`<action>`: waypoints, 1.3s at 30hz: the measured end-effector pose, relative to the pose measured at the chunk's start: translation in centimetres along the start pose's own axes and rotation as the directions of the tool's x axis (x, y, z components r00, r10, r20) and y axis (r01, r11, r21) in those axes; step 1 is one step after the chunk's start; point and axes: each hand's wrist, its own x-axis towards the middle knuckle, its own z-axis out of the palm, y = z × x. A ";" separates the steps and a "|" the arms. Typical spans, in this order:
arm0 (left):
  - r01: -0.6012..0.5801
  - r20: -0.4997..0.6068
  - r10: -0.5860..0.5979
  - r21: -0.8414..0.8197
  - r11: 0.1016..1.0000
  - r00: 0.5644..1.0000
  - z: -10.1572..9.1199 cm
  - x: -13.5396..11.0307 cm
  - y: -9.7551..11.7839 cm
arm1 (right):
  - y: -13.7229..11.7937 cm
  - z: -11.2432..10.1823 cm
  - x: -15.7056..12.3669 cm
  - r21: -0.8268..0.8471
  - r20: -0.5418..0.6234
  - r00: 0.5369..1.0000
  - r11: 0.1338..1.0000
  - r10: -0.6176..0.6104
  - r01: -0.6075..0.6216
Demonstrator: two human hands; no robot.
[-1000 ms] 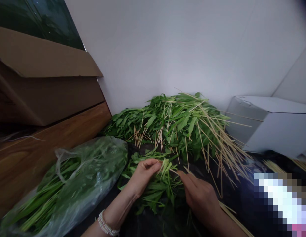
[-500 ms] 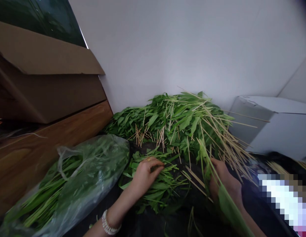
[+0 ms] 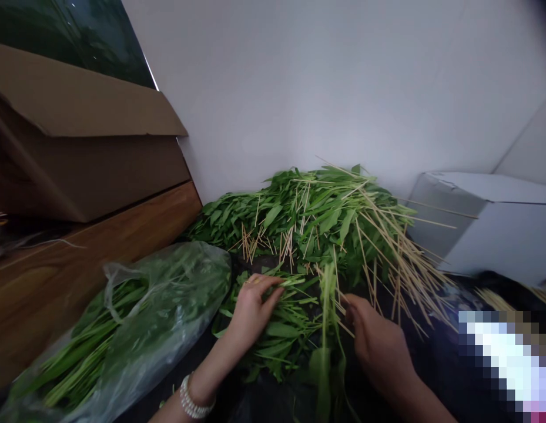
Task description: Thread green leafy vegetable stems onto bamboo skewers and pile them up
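My left hand (image 3: 254, 305), with a beaded bracelet at the wrist, pinches at the pale ends of leafy green stems (image 3: 294, 282), just above a small loose heap of leaves (image 3: 281, 338). To its right my right hand (image 3: 378, 341) is closed, its fingertips beside thin wooden sticks (image 3: 342, 311). A long leafy green stalk (image 3: 328, 305) hangs upright at those fingertips and seems held by them; blur hides the exact grip. Behind both hands, a large pile of leafy greens (image 3: 290, 202) lies against the wall, with many thin sticks (image 3: 396, 252) across its right side.
At the left a clear plastic bag (image 3: 167, 305) full of greens lies beside a wooden ledge (image 3: 136, 226). An open cardboard box (image 3: 118, 164) stands on the ledge. A white box (image 3: 511, 235) is at the right. A blurred, pixelated patch covers the lower right.
My right hand has moved left, and the leafy stalk has come with it, now hanging more upright. My left hand has shifted slightly left and up to the stem ends.
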 end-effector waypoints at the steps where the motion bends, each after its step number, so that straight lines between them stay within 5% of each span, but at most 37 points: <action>1: 0.067 -0.013 -0.068 -0.109 0.992 0.998 -0.1 0.1 0.0 | -0.1 0.3 -0.2 0.004 0.007 0.999 0.999 -0.048 0.048; 6: 0.365 0.120 -0.366 -0.576 0.731 0.923 -0.2 0.4 0.3 | -0.5 1.3 -0.8 0.038 0.067 0.984 0.986 -0.164 0.162; 11: 0.461 0.222 -0.446 -0.699 0.547 0.867 0.0 0.2 0.6 | -0.7 1.5 -1.0 0.046 0.097 0.983 0.988 -0.154 0.150; 19: 0.436 0.140 -0.462 -0.640 0.632 0.876 0.0 0.2 0.9 | -0.8 1.5 -0.9 0.038 0.129 0.980 0.988 -0.150 0.146; 27: 0.473 0.237 -0.444 -0.686 0.553 0.864 0.1 0.2 1.3 | -0.9 1.3 -0.8 0.049 0.130 0.981 0.989 -0.145 0.140; 39: 0.478 0.237 -0.443 -0.660 0.580 0.865 0.0 0.2 1.2 | -1.0 1.4 -0.9 0.031 0.119 0.983 0.990 -0.139 0.136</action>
